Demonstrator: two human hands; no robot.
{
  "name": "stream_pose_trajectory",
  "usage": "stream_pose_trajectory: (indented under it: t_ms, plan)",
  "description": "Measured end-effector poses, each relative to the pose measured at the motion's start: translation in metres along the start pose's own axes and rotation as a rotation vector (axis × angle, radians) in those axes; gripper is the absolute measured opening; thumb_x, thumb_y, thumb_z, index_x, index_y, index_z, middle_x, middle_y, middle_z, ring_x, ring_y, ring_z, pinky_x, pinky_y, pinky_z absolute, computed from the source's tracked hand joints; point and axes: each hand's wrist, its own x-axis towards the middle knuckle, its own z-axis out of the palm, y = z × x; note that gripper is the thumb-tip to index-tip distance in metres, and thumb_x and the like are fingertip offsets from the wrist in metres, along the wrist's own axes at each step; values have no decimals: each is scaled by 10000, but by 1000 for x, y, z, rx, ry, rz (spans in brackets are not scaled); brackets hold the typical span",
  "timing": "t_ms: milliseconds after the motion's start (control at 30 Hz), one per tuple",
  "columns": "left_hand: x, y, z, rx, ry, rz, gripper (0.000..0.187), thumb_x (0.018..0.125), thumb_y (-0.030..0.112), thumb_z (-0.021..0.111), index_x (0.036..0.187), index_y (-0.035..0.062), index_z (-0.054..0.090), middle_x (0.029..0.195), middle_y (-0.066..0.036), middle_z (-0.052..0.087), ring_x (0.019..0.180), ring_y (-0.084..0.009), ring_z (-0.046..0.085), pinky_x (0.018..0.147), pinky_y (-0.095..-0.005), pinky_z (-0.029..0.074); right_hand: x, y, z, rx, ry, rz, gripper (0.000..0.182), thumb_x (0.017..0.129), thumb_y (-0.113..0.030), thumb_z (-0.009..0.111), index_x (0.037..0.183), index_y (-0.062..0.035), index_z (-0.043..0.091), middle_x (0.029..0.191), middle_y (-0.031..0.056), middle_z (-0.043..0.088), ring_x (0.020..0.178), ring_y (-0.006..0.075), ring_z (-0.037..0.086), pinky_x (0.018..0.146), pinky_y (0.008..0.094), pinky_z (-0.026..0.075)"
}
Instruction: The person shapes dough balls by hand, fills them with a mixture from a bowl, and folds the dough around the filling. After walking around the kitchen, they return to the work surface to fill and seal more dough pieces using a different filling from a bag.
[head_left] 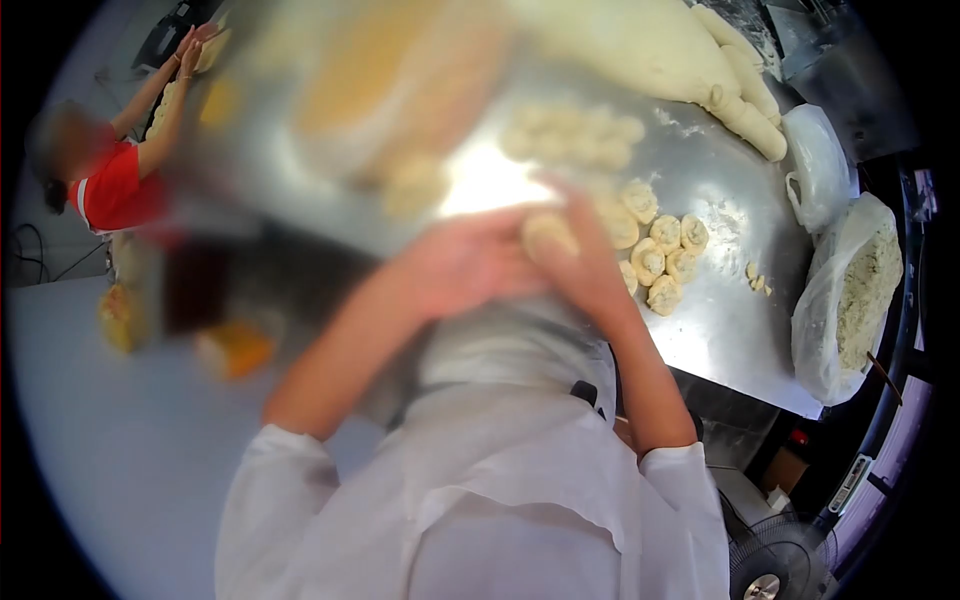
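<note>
My left hand (475, 262) and my right hand (588, 262) meet in front of my body, over the near edge of the metal table. Between them is a pale, rounded dough piece (550, 236), with the fingers of both hands closed about it. The fingers are partly blurred, so their exact grip is hard to make out. Just right of my right hand, several filled dough rounds (665, 245) with open, speckled tops lie close together. Beyond my hands, rows of small dough pieces (575, 135) look hazy.
A long mass of dough (650, 50) lies at the back of the metal table (735, 320). On the right, a plastic bag (865, 300) holds crumbly pale-green filling with a stick. Small dough scraps (757, 280) lie nearby. A person in red (125, 185) works at the far left. A fan (775, 570) stands below right.
</note>
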Motion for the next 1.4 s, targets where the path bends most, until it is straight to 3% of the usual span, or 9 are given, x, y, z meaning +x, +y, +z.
stream_pose_trajectory:
  t_ms: [167,467,700,833,1000,1067,1233,1333,1400]
  plan:
    - [8,-18,-35,-117,-8,13,413,1046,247,486,1389,20,450,1271,-145,600,1160,-234,607,1034,-391,484,5,10,4,-78,-166,64,793,911,-211,657,1561,-75,225,1356,189,573,1237,282,567,1032,393,440]
    - [29,-44,-37,-91,166,336,344,995,147,554,1287,-34,530,1212,-122,626,1108,-201,621,968,-329,498,6,26,16,-400,-29,13,593,793,-170,742,1332,-17,547,1357,186,563,1247,341,537,1054,393,430]
    - [-2,-27,-52,777,195,315,364,1000,201,508,1305,5,536,1168,-68,637,1052,-146,618,965,-334,477,8,37,29,-386,-41,-144,577,790,-119,694,1346,-49,554,1372,163,563,1315,358,476,1122,427,359]
    - [-15,-15,-27,682,296,214,393,1042,303,477,1313,24,531,1130,-50,640,1039,-135,608,998,-330,462,8,40,41,-355,-32,-135,614,820,-127,686,1403,-64,502,1392,173,541,1338,371,447,1132,452,342]
    - [-5,-26,-17,-15,194,309,396,1078,299,406,1358,29,476,1260,-78,593,1180,-177,571,1049,-348,434,18,29,42,-336,261,-199,134,935,-127,586,984,-37,672,1110,103,707,1117,284,637,1092,470,376]
    - [4,-36,-13,394,211,458,393,1081,300,393,1363,34,460,1321,-88,554,1246,-186,528,1069,-357,420,17,33,40,-362,306,-185,152,954,-135,563,990,-32,670,1103,96,710,1103,265,645,1090,465,374]
    - [26,-54,-12,105,171,484,409,1083,325,386,1363,33,446,1326,-89,540,1233,-178,525,1042,-371,434,16,15,28,-271,234,-80,374,971,-139,541,1329,-33,559,1274,151,639,1205,269,590,1093,403,374]
    - [22,-48,-3,60,121,430,412,1085,341,380,1346,29,446,1256,-90,566,1124,-165,569,970,-361,465,6,-1,-1,106,-8,81,776,943,-173,607,1575,-91,164,1435,178,519,1270,233,525,1045,357,420]
    - [26,-53,0,173,206,383,418,1089,363,358,1322,29,451,1219,-92,576,1086,-168,583,934,-360,482,4,-10,-4,-63,-2,99,635,936,-199,641,1481,-65,345,1329,158,594,1180,221,581,1021,345,442]
